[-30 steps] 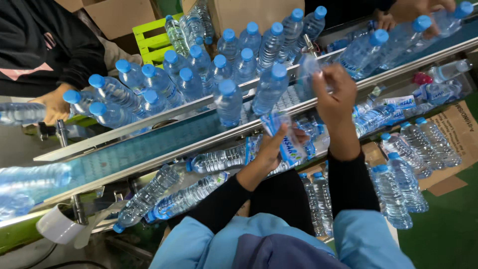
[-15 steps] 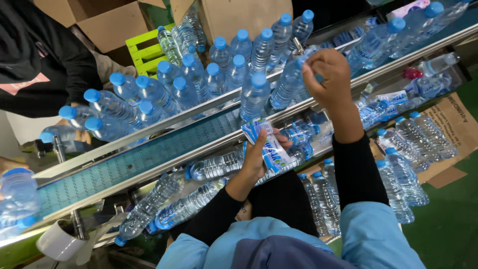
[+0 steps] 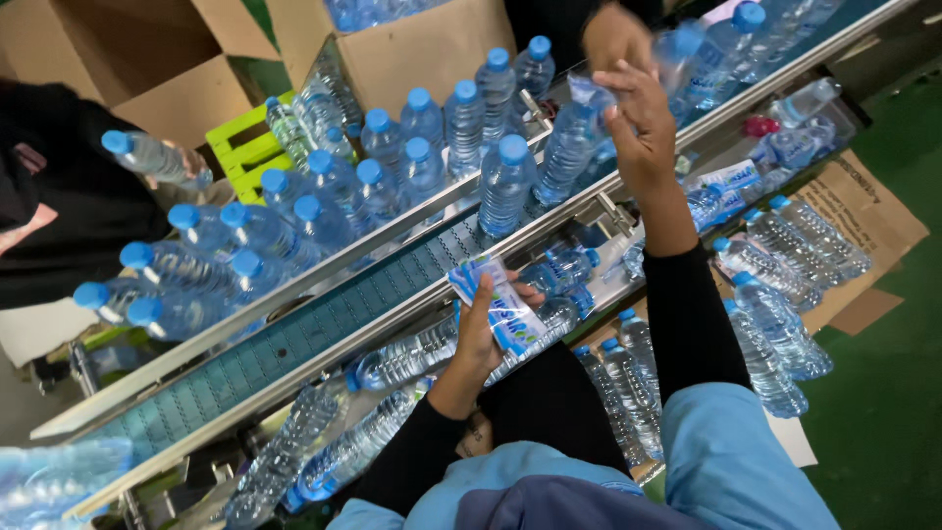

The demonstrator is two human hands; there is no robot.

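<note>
Seen from above, a person works at a long conveyor belt (image 3: 294,339) crowded with upright blue-capped water bottles. The left hand (image 3: 486,329) grips a stack of blue-and-white labels (image 3: 500,306) just in front of the belt, keeping them within reach. The right hand (image 3: 638,123) is raised over the belt, fingers pinching a clear label sleeve (image 3: 592,93) above one bottle (image 3: 574,147)

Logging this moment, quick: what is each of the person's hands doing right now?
Left hand: closed on a stack of blue-and-white labels.
Right hand: raised over the conveyor, fingers pinching a clear label sleeve by a bottle.
</note>
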